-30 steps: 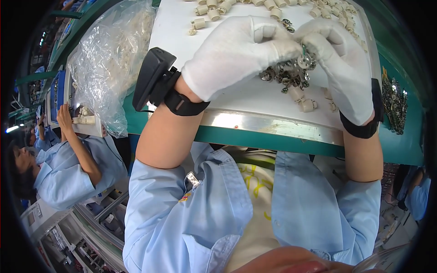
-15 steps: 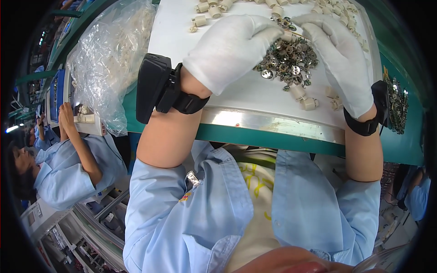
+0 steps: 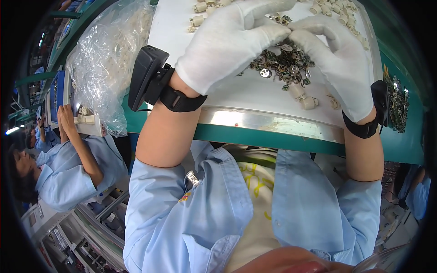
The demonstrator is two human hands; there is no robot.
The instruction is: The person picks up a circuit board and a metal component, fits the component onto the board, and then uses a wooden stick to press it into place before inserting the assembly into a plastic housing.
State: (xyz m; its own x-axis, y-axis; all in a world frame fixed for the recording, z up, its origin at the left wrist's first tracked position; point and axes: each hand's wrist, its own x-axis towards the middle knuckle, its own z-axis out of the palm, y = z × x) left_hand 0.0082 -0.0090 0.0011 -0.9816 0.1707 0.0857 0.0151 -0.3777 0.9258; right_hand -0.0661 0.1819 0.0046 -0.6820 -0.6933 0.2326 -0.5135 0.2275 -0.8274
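My left hand (image 3: 232,41) and my right hand (image 3: 339,63), both in white gloves, meet fingertip to fingertip over a pile of small metal parts (image 3: 282,66) on a white work surface (image 3: 255,93). The fingertips touch the far side of the pile; whether they pinch a part is hidden. Small white plastic pieces (image 3: 306,99) lie just in front of the pile, under my right hand. More of them (image 3: 200,7) lie at the far edge. A black device (image 3: 145,77) is strapped to my left wrist, and a black band (image 3: 380,102) to my right.
A clear plastic bag (image 3: 104,59) full of small parts lies on the green bench (image 3: 273,136) at the left. Another heap of metal parts (image 3: 397,98) sits at the right edge. A co-worker in a light blue shirt (image 3: 68,170) works at the bench to my left.
The cluster of metal parts held between both hands a second ago now lies as a pile on the white surface. Both hands have shifted farther from me, onto its far side.
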